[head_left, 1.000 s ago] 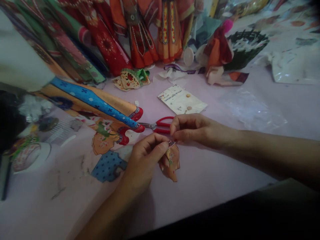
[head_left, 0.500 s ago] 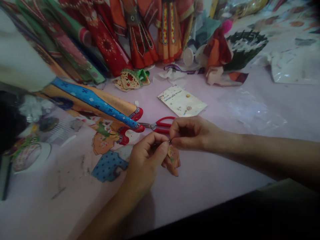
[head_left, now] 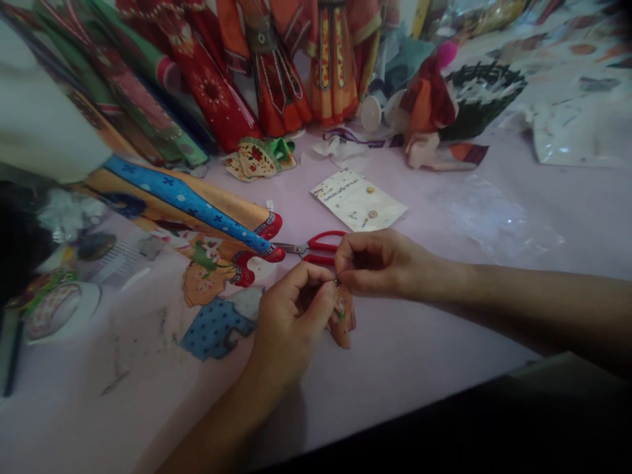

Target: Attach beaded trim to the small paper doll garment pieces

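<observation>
Between my two hands hangs a small orange-brown fabric piece point(head_left: 342, 322) with a patterned patch. My left hand point(head_left: 299, 313) pinches its upper edge between thumb and forefinger. Fingertips of my right hand point(head_left: 375, 263) are pressed together at the same edge, on a tiny dark thing too small to make out. Red-handled scissors point(head_left: 323, 247) lie just behind my hands, their handle partly hidden by the right one. Left of my left hand are a blue star-patterned fabric piece point(head_left: 214, 327) and an orange floral piece point(head_left: 201, 283).
Dolls in costume point(head_left: 279, 72) stand along the back. A doll with red shoes point(head_left: 187, 197) leans in from the left. Behind the scissors lies a white card point(head_left: 359, 199); a clear plastic bag point(head_left: 498, 217) is to the right. A tape roll point(head_left: 64, 311) sits far left, a dark basket point(head_left: 481, 95) back right.
My left hand has tilted slightly, and the orange-brown fabric piece has shifted and turned a little beneath the fingers. My right hand stays almost in place.
</observation>
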A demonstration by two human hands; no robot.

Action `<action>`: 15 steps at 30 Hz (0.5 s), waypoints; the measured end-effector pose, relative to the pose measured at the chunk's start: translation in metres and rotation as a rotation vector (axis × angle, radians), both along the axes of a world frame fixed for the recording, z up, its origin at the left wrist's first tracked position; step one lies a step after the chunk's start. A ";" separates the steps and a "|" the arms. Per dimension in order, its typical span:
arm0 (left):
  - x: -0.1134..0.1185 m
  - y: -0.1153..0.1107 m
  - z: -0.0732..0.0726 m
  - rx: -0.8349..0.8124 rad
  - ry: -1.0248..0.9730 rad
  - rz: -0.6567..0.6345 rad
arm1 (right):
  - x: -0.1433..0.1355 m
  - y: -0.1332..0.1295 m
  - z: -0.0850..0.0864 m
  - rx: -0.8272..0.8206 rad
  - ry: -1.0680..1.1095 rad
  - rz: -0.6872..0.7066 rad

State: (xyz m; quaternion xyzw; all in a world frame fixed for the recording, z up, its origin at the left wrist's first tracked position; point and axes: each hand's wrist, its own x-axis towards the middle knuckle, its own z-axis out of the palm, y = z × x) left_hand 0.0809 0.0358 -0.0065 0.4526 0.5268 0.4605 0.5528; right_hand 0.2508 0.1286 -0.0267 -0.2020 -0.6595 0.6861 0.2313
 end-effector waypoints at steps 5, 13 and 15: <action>-0.006 0.002 -0.004 -0.062 -0.058 0.001 | 0.000 0.000 0.002 0.031 0.001 -0.013; -0.007 0.003 -0.007 -0.091 -0.061 0.034 | 0.001 -0.001 0.004 0.021 -0.025 -0.018; -0.005 0.002 -0.004 -0.047 -0.022 0.031 | 0.000 0.000 0.004 0.024 -0.039 -0.027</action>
